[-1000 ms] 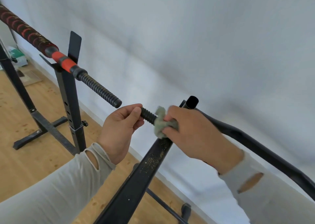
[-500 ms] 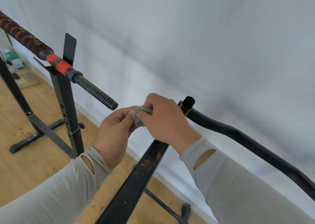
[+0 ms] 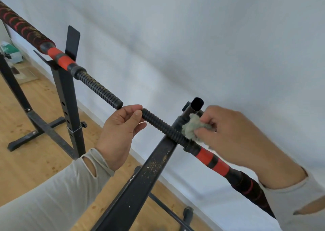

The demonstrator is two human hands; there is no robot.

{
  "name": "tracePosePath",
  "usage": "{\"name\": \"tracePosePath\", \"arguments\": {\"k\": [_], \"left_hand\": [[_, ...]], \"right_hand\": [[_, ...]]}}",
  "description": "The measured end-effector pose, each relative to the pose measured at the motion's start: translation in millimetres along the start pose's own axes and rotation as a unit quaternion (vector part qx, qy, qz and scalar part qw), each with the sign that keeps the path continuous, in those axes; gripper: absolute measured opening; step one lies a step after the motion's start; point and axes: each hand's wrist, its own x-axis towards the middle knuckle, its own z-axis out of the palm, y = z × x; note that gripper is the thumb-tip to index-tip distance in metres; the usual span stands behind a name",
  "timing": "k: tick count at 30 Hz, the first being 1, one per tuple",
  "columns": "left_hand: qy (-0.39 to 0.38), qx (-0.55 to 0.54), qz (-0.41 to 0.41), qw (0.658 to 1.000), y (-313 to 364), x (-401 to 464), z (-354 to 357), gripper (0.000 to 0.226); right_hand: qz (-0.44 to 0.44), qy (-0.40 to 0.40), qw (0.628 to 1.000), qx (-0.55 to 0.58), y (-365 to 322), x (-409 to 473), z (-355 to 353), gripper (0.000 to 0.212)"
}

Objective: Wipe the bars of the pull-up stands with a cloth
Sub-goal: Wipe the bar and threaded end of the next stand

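Note:
A black ribbed bar end [image 3: 161,126] with red bands runs from the centre down to the right and lies across a dusty black stand upright [image 3: 140,181]. My left hand [image 3: 119,132] grips the ribbed tip of this bar. My right hand [image 3: 233,134] pinches a grey-green cloth [image 3: 191,127] against the bar where it crosses the upright, beside an open black tube end [image 3: 197,104]. A second bar [image 3: 98,86], ribbed at its end with red bands and a red-black wrap, rests on another stand [image 3: 66,90] to the left.
A white wall fills the background. The wooden floor [image 3: 26,160] lies at lower left with the left stand's black cross foot [image 3: 35,135] on it. A green-white bag [image 3: 10,53] sits by the wall at far left. A thin black brace and foot [image 3: 186,213] show below.
My right hand has slid the cloth rightward along the ribbed bar, away from my left hand, uncovering the ribbed section and red bands. My left hand keeps its grip on the tip.

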Motion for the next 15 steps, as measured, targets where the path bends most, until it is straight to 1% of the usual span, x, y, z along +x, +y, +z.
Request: {"name": "tracePosePath", "arguments": {"k": [2, 3, 4, 5, 7, 8, 9, 11, 13, 15], "left_hand": [[-0.003, 0.007, -0.006, 1.000, 1, -2, 0, 0.017], [-0.002, 0.009, -0.010, 1.000, 2, -3, 0, 0.018], [-0.001, 0.010, -0.013, 1.000, 2, -3, 0, 0.019], [0.001, 0.010, -0.015, 1.000, 2, -4, 0, 0.019], [0.007, 0.017, -0.017, 1.000, 3, -4, 1, 0.018], [0.009, 0.020, -0.018, 1.000, 3, -4, 1, 0.017], [0.011, 0.018, -0.018, 1.000, 3, -4, 1, 0.017], [0.016, 0.009, -0.017, 1.000, 1, -3, 1, 0.017], [0.017, 0.013, -0.009, 1.000, 0, -3, 1, 0.017], [0.016, 0.020, 0.000, 1.000, -2, -4, 2, 0.018]], "right_hand": [[0.022, 0.056, 0.995, 0.078, 3, 3, -1, 0.013], [0.017, 0.066, 0.993, 0.094, 2, 3, 2, 0.012], [0.002, 0.059, 0.994, 0.090, 0, 2, 7, 0.011], [-0.014, 0.034, 0.997, 0.068, -3, 0, 13, 0.012], [-0.032, -0.035, 0.999, -0.019, -9, -9, 27, 0.012], [-0.037, -0.048, 0.996, -0.060, -13, -11, 31, 0.011], [-0.044, -0.040, 0.994, -0.086, -15, -12, 34, 0.011], [-0.061, 0.006, 0.994, -0.093, -23, -7, 40, 0.012], [-0.078, 0.045, 0.993, -0.073, -34, 7, 50, 0.021], [-0.073, 0.047, 0.996, -0.034, -45, 22, 59, 0.027]]}}
